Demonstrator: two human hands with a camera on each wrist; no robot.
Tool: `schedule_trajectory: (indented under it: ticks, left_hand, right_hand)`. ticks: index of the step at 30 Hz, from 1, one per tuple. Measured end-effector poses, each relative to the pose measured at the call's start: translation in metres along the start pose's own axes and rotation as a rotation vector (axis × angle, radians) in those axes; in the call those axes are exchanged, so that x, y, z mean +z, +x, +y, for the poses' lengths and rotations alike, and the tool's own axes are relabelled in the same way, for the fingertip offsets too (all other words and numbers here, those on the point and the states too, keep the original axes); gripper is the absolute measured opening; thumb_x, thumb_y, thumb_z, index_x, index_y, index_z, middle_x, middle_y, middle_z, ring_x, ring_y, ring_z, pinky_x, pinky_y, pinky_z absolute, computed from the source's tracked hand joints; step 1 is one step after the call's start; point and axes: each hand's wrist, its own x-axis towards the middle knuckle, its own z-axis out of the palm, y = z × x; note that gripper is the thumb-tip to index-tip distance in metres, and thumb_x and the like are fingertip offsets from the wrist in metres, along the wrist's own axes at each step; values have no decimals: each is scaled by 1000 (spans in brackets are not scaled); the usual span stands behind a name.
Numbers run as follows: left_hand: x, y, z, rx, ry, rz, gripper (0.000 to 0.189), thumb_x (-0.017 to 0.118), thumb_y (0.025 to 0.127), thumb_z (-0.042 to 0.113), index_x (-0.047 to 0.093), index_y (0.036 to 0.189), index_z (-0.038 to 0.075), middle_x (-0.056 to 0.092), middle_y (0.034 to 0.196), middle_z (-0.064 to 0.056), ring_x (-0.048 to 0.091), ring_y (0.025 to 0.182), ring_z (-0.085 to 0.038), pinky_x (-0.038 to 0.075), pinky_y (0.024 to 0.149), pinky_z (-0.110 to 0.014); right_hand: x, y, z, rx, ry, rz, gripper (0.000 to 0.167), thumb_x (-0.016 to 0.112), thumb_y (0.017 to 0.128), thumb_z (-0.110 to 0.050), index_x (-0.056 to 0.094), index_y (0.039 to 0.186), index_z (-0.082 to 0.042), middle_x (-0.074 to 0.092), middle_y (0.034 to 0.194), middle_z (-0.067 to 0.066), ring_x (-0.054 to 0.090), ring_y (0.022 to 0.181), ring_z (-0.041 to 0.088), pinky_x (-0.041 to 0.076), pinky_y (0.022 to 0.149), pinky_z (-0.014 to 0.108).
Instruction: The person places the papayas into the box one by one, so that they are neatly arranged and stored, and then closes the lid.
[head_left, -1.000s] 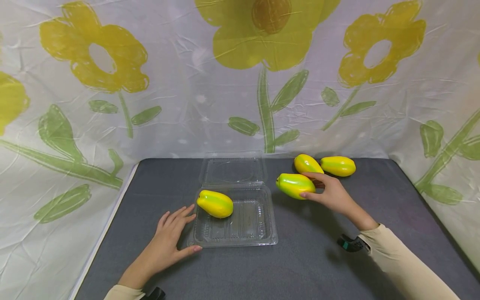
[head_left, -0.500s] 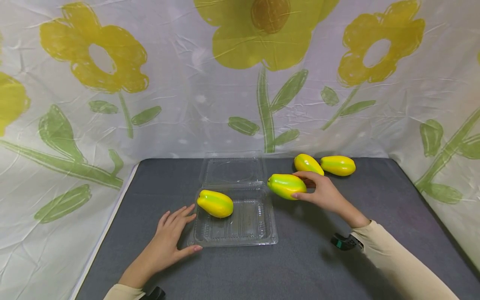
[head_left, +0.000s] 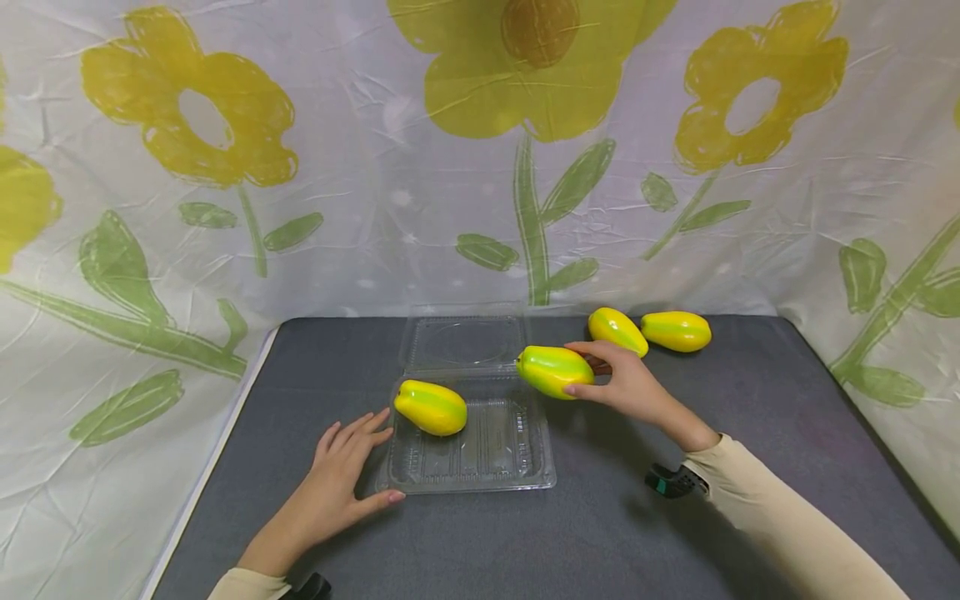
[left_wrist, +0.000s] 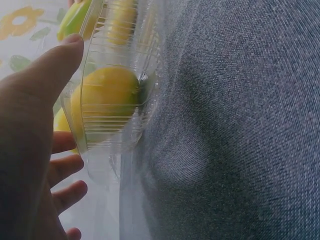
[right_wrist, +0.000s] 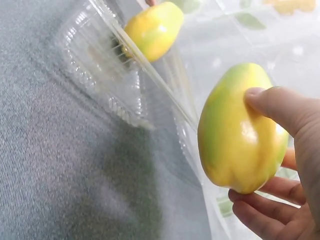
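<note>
A yellow-green papaya (head_left: 555, 372) is gripped between the thumb and fingers of my right hand (head_left: 626, 383), raised over the right back corner of a clear plastic clamshell box (head_left: 480, 475). Another papaya (head_left: 431, 408) lies in the left part of that box, whose lid (head_left: 467, 342) is folded back flat toward the wall. My left hand (head_left: 337, 475) is at the box's left side with fingers spread, fingertips and thumb right at its rim. The right wrist view shows the held papaya (right_wrist: 242, 130) close up, the thumb on its side.
Two more papayas lie at the back right of the dark grey table (head_left: 570, 533), one (head_left: 617, 331) just behind the right hand and one (head_left: 677, 332) to its right. A flower-printed cloth (head_left: 360, 208) hangs behind the table and down its sides.
My right hand has carried its papaya leftward, from beside the box to over its right back corner. The left hand and the papaya in the box have stayed put.
</note>
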Motion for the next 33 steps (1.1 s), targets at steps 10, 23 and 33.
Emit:
schedule_trajectory:
  ticks: [10, 23, 33]
  left_hand:
    - [-1, 0, 1, -16, -7, -14, 85, 77, 76, 59, 51, 141, 11, 37, 159, -6, 34, 144, -35, 18, 113, -67]
    - [0, 1, 0, -15, -3, -14, 86, 76, 76, 61, 51, 141, 11, 36, 160, -6, 34, 145, -34, 17, 114, -68]
    - [0, 0, 1, -13, -2, -10, 85, 77, 76, 59, 51, 140, 11, 37, 159, -6, 35, 144, -35, 18, 113, -68]
  right_hand:
    - [7, 8, -9, -11, 22, -8, 65, 82, 81, -32, 57, 138, -10, 65, 130, 9, 65, 110, 29, 54, 96, 49]
    - [18, 14, -17, -47, 42, -8, 64, 82, 81, -31, 58, 137, -14, 64, 130, 7, 65, 110, 29, 55, 93, 51]
    - [28, 19, -21, -88, 35, 1, 63, 84, 79, -29, 60, 135, -13, 66, 124, 6, 64, 108, 26, 54, 92, 51]
